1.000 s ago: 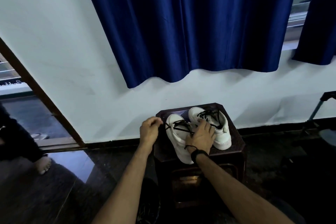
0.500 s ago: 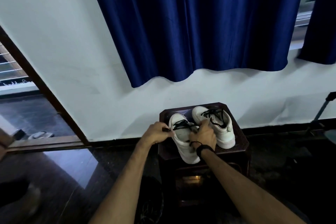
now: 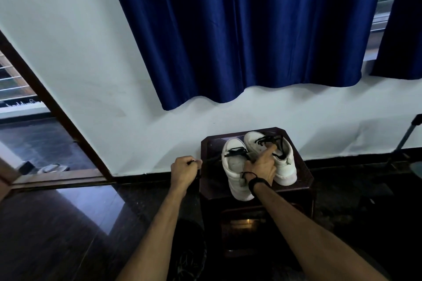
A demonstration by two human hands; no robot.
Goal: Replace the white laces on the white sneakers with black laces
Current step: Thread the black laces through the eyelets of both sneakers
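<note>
Two white sneakers stand side by side on a dark wooden stool. The left sneaker has a black lace threaded across its upper eyelets. The right sneaker carries black laces over its tongue. My left hand is off the stool's left edge and pinches the free end of the left sneaker's lace, pulled taut. My right hand lies over the left sneaker's opening, index finger stretched toward the right sneaker; its other fingers hold the sneaker's upper.
A blue curtain hangs on the white wall behind the stool. An open doorway with a sandal outside is to the left. A tripod leg stands at the right. The floor is dark and glossy.
My left hand has drawn away to the left of the stool, pulling the black lace taut. My right hand has extended its index finger toward the right sneaker.
</note>
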